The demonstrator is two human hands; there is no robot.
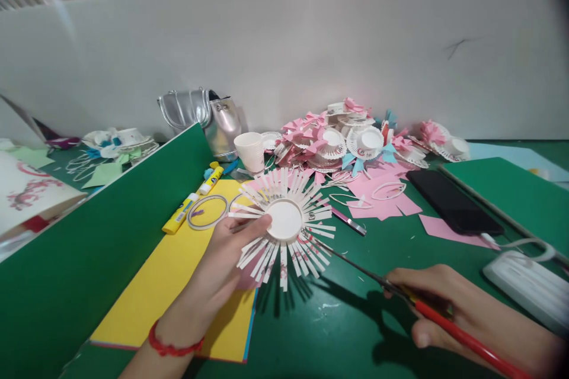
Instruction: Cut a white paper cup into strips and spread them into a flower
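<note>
My left hand, with a red cord bracelet on the wrist, pinches a paper cup cut into thin strips. The strips fan out all round its circular white base, some printed in red and pink. In my right hand is a pair of scissors with red handles. Their blades point left and reach the strips on the cup's lower right side. Whether the blade tips touch a strip I cannot tell. Below the left hand lies a stack of yellow paper.
Cut cups with pink paper bows are heaped at the back. Stacked paper cups and a silver bag stand left of them. Glue sticks, tape, a pen, a phone and a white power strip lie around. A green divider rises left.
</note>
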